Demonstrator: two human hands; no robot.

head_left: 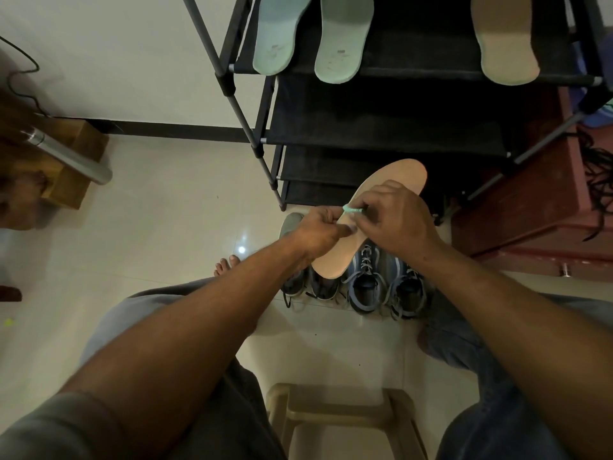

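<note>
Head view, item held: tan sole [399,174], flat and underside up, raised in the air between the knees, in front of the shoe rack [381,127].
- Left hand [320,234]: fingers curled on the sole's near-left edge, steadying it.
- Right hand [394,220]: lies over the sole's middle and pinches a mint-green strip [351,210] just off the left hand's fingertips.
- Handling, judged: sole light, foam-like, bends easily; hold it by the edges. Strip thin, soft and small, apt to slip; pinch it close to the sole.
- Below: blue laced shoes [381,280] and grey shoes [293,227] on the floor [166,210].
- Rack top: two mint soles [278,31], one tan.
</note>
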